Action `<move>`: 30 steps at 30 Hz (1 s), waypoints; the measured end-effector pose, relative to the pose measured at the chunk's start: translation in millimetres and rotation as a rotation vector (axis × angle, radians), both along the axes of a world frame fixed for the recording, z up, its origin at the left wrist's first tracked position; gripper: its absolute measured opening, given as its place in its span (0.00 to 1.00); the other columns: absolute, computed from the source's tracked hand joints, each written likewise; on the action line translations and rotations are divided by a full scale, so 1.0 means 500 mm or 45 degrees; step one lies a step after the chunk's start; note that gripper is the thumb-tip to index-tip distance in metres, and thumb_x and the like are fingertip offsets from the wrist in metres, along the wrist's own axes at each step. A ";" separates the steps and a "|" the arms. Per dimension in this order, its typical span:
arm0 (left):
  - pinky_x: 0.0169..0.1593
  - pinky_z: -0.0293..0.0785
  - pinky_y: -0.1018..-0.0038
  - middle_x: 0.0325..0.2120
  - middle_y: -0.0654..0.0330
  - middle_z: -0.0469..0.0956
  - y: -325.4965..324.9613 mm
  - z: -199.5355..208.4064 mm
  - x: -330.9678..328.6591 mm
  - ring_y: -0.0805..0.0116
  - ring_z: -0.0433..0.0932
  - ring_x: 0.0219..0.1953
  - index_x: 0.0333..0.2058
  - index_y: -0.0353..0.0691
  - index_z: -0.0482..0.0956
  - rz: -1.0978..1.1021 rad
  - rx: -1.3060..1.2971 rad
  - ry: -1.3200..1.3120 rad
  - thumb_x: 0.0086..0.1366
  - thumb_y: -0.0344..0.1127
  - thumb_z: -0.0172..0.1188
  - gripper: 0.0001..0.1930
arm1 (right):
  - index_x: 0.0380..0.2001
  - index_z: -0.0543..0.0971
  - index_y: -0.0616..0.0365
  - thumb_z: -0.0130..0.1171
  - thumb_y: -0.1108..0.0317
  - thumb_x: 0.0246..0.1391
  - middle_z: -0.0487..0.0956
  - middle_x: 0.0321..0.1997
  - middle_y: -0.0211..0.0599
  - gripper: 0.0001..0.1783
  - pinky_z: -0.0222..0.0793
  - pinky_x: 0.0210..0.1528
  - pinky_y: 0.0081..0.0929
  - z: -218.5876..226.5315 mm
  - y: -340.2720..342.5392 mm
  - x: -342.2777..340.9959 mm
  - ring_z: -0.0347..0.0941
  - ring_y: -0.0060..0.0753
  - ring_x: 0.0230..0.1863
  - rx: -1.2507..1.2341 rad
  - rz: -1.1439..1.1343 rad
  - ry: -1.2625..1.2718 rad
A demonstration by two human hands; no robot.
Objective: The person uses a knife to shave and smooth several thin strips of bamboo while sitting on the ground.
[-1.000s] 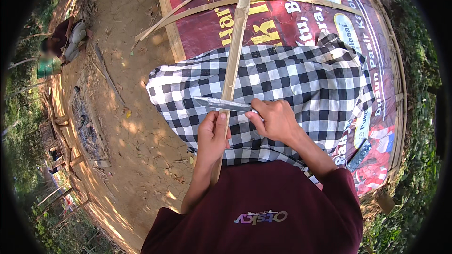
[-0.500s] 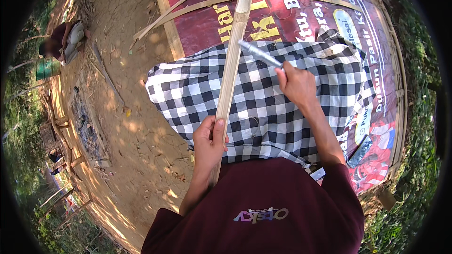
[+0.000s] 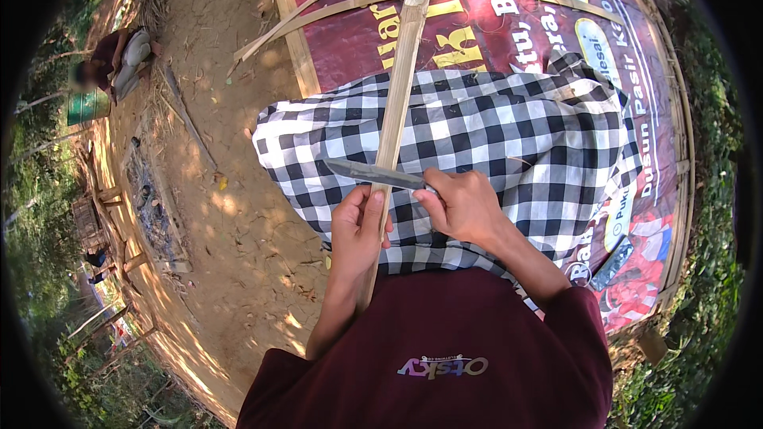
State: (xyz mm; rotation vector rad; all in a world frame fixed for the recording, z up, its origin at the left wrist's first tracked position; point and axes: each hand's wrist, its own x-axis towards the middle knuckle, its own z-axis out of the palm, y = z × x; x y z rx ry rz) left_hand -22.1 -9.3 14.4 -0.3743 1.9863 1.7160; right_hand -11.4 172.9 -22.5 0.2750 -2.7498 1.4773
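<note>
My left hand [image 3: 358, 228] is closed round a long pale bamboo strip [image 3: 400, 99], which runs from my body up past the far edge of the view. In my right hand [image 3: 463, 205] is a knife [image 3: 373, 172], gripped by its handle. Its grey blade lies across the strip just beyond my left thumb, with the tip pointing left. Under the strip, a black-and-white checked cloth [image 3: 477, 131] spreads over my lap and legs.
A printed red banner [image 3: 334, 48] lies beneath the cloth, edged with bamboo. Thin bamboo strips [image 3: 334, 8] cross it. At right rests a dark flat object [image 3: 612, 264]. On bare ground at far left, another person [image 3: 127, 59] sits near a green container [image 3: 86, 108].
My right hand has brought the knife back toward me, from farther along the bamboo strip to just beyond my left hand. My left hand keeps its hold.
</note>
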 end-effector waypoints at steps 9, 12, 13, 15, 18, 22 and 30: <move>0.11 0.50 0.82 0.11 0.68 0.59 0.006 -0.009 0.005 0.81 0.54 0.08 0.33 0.37 0.69 -0.040 0.402 -0.228 0.75 0.43 0.37 0.18 | 0.24 0.73 0.55 0.52 0.47 0.57 0.74 0.13 0.37 0.22 0.66 0.14 0.36 -0.011 -0.052 0.014 0.73 0.42 0.13 0.112 0.115 0.176; 0.10 0.49 0.81 0.10 0.68 0.57 0.020 -0.004 0.006 0.81 0.53 0.08 0.31 0.38 0.68 0.027 0.389 -0.297 0.75 0.43 0.35 0.18 | 0.23 0.72 0.54 0.52 0.46 0.57 0.73 0.12 0.36 0.22 0.66 0.14 0.36 -0.013 -0.033 0.003 0.73 0.43 0.13 0.231 0.096 0.238; 0.10 0.48 0.81 0.09 0.68 0.57 0.025 -0.001 0.007 0.81 0.52 0.07 0.31 0.39 0.67 0.068 0.363 -0.322 0.75 0.43 0.34 0.18 | 0.23 0.72 0.54 0.52 0.46 0.57 0.73 0.13 0.36 0.22 0.66 0.14 0.37 -0.021 -0.026 0.000 0.73 0.44 0.13 0.256 0.072 0.267; 0.10 0.48 0.81 0.08 0.68 0.56 -0.007 -0.004 0.013 0.81 0.51 0.07 0.29 0.40 0.66 0.069 0.529 -0.376 0.75 0.43 0.34 0.19 | 0.23 0.72 0.55 0.51 0.47 0.59 0.73 0.13 0.40 0.23 0.67 0.16 0.41 -0.062 0.024 -0.030 0.73 0.48 0.15 0.304 -0.234 0.130; 0.10 0.47 0.82 0.07 0.69 0.54 -0.051 0.042 0.057 0.81 0.49 0.05 0.26 0.41 0.64 -0.015 0.574 -0.396 0.76 0.45 0.33 0.20 | 0.27 0.77 0.62 0.44 0.52 0.65 0.74 0.17 0.54 0.25 0.66 0.23 0.50 -0.111 0.269 -0.099 0.73 0.63 0.23 0.501 -0.915 -0.208; 0.10 0.48 0.83 0.07 0.69 0.55 -0.039 0.046 0.049 0.81 0.50 0.05 0.26 0.42 0.64 0.013 0.695 -0.442 0.75 0.44 0.32 0.20 | 0.26 0.72 0.66 0.44 0.58 0.66 0.63 0.11 0.44 0.22 0.55 0.19 0.32 -0.037 0.265 -0.079 0.56 0.35 0.13 0.193 -0.843 0.018; 0.10 0.48 0.83 0.07 0.70 0.56 -0.020 0.021 -0.012 0.81 0.51 0.05 0.28 0.43 0.64 -0.070 0.826 -0.580 0.75 0.41 0.32 0.17 | 0.22 0.72 0.58 0.55 0.58 0.58 0.70 0.11 0.41 0.16 0.61 0.14 0.35 0.046 0.017 -0.003 0.71 0.45 0.13 -0.074 0.023 0.076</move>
